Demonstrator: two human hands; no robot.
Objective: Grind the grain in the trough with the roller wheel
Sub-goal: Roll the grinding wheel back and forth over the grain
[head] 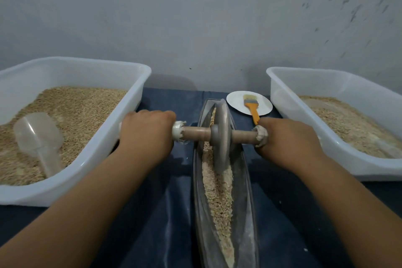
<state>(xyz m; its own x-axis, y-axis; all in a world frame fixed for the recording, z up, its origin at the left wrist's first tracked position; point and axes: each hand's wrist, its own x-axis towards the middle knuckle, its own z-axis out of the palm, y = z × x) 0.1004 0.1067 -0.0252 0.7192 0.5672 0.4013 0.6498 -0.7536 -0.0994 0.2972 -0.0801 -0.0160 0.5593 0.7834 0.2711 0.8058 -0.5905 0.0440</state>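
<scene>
roller wheel (221, 135) – grey disc, upright in trough (200, 180) | grain (217, 193) – pale, along its bottom

Dim, flat light — soft shadows, wide-angle bending at edges.

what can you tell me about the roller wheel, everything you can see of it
The roller wheel is a thin grey disc, metal by its look, standing on edge in the trough, its lower rim in the grain. A wooden axle runs through a grey hub at its centre, sticking out on both sides. Pale cloth-like wrapping pads each axle end. The left hand grips one end, the right hand the other. It sits toward the trough's far half.
</scene>
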